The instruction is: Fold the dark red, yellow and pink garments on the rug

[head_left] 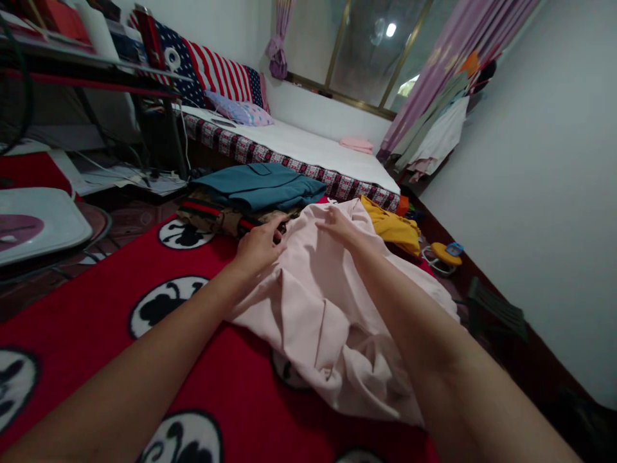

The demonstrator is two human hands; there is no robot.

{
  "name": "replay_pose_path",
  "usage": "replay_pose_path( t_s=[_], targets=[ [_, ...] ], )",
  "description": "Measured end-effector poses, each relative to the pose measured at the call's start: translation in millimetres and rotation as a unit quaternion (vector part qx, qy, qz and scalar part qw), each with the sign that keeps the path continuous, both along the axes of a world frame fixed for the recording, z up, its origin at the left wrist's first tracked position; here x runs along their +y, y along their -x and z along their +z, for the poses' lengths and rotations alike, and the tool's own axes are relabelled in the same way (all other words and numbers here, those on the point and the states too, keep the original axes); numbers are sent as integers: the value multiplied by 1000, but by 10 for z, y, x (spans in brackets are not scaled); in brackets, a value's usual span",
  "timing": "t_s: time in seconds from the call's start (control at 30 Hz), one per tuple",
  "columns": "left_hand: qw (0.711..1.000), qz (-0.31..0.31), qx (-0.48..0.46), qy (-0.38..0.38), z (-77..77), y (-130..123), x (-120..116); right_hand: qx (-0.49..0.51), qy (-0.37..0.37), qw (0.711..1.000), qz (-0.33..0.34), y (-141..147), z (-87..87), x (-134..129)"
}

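A pale pink garment (pixel 313 321) lies loosely spread and creased on a red blanket (pixel 96 302) with round black-and-white patches. At the garment's upper left edge is my left hand (pixel 263 243), its fingers apart and touching the cloth. My right hand (pixel 337 225) rests on the far part of the same garment, fingers spread over the fabric. Just beyond my left hand are a folded teal garment (pixel 265 185) and a camouflage-patterned cloth (pixel 207 215) with a red and green stripe. A yellow garment (pixel 393 225) lies to the right of my right hand.
A bed (pixel 308 138) with a white top stands beyond, below the window. At the left are a cluttered desk (pixel 96 61) and a white stool (pixel 43 225). Clothes (pixel 438 138) hang by the right wall; a dark green stool (pixel 496 308) stands below.
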State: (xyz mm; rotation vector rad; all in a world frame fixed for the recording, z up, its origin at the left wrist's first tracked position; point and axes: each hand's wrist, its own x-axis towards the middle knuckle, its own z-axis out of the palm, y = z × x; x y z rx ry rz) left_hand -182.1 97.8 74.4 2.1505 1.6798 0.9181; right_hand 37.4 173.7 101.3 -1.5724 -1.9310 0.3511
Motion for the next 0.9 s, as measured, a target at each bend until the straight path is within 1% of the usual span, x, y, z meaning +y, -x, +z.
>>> replay_pose_path(
  t_s=[0.1, 0.17, 0.2, 0.27, 0.33, 0.37, 0.4, 0.43, 0.5, 0.57, 0.63, 0.67, 0.73, 0.77, 0.8, 0.87, 0.9],
  targets=[
    [995, -21, 93, 26, -81, -12, -46, -66, 106, 992, 24, -9, -45, -391],
    [991, -37, 121, 34, -147, -26, -53, -83, 137, 986, 48, 9, -28, -757],
    [991, -43, 120, 30, -178, -33, -48, -89, 150, 983, 62, 22, -1, -959],
    [995, -51, 83, 2, -231, -49, -31, -106, 181, 974, 89, 41, 80, -1376],
    [996, -79, 6, -32, -267, -74, -27, -116, 204, 967, 102, 32, 173, -1774],
    [993, -103, -38, -38, -276, -89, -38, -117, 208, 966, 104, 6, 211, -1952],
    [987, -137, -76, -29, -278, -107, -59, -118, 205, 966, 103, -38, 239, -2114],
    [979, -178, -102, -1, -274, -125, -93, -120, 196, 968, 99, -101, 253, -2257],
    [953, -264, -117, 87, -242, -155, -194, -128, 174, 973, 78, -281, 234, -2494],
    [923, -330, -101, 168, -179, -164, -326, -122, 159, 979, 49, -493, 159, -2695],
    [899, -367, -96, 217, -94, -138, -469, -80, 154, 984, 42, -666, 52, -2893],
    [888, -382, -95, 239, -47, -111, -541, -52, 151, 986, 51, -717, -1, -2998],
    [858, -413, -84, 295, 50, -29, -682, -7, 131, 988, 84, -729, -84, -3220],
    [837, -430, -72, 332, 98, 21, -750, 3, 117, 988, 105, -697, -105, -3332],
    [808, -452, -56, 374, 147, 76, -816, 6, 105, 986, 127, -649, -110, -3440],
    [734, -492, -20, 467, 240, 185, -929, 10, 99, 980, 172, -556, -77, -3625],
    [702, -502, -1, 506, 280, 235, -966, 21, 106, 976, 188, -534, -46, -3690]
  ],
)
